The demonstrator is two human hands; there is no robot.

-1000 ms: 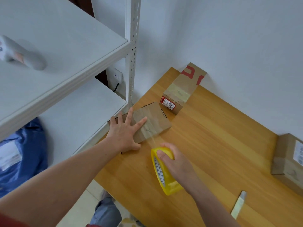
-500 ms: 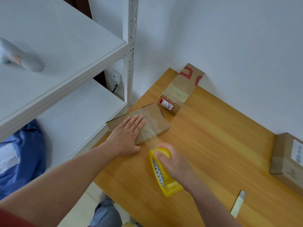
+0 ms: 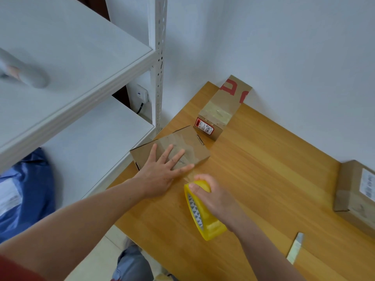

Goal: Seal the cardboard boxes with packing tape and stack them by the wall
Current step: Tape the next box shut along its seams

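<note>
1. Sealing step is under way. The small box (image 3: 188,142) is lying at the table's (image 3: 263,179) left corner, next to the shelf post, closed, with shiny tape already showing across its top.
2. Left hand (image 3: 160,173) is lying flat on the box top, fingers straight and spread, pressing it down.
3. Right hand (image 3: 217,199) is gripping the yellow tape roll (image 3: 211,226) just beside the box's near edge. A clear strip (image 3: 189,176) seems to be running from the box to the roll.
4. Next move, my read: the strip is needing a cut or tear, then smoothing down the side. The blade (image 3: 295,250) is lying well apart, near the right forearm, so one hand is going to have to let go.
5. Stacking isn't done for this box. The long taped box (image 3: 223,110) is already touching the wall, just behind it.
6. A third box (image 3: 357,195) is sitting at the table's right edge, near the wall.
7. All three boxes are closed, so I can't tell their contents.
8. Shelf unit (image 3: 81,63) on the left is holding one blurred grey item up top, with a blue bag (image 3: 24,189) lower down.
</note>
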